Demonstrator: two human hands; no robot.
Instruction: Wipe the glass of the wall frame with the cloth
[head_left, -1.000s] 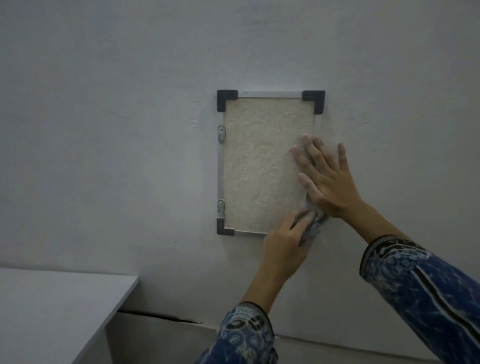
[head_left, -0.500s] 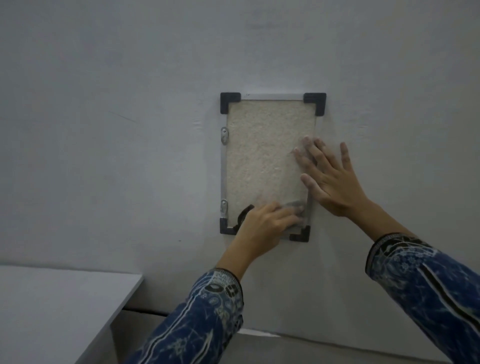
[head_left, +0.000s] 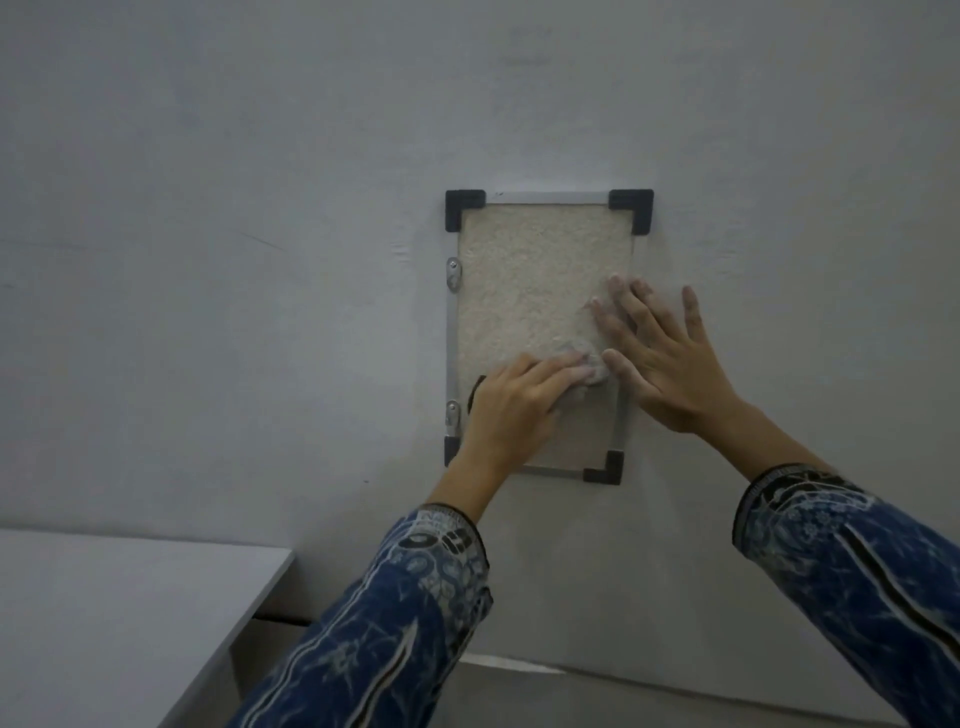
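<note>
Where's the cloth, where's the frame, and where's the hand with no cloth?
cloth (head_left: 747, 373), head view, on the grey bunched end that shows.
frame (head_left: 545, 197), head view, on the top metal rail.
right hand (head_left: 670, 364), head view, on the back of the hand, which lies flat against the frame.

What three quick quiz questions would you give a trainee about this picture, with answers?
1. True or false: the right hand holds the cloth.
2. Where on the glass is the cloth? A top left corner; B right side, lower half; C off the glass.
3. Fill in: the right hand's fingers are ____ against the frame.
Key: 1 false, the left hand presses it; 2 B; 3 spread.
</note>
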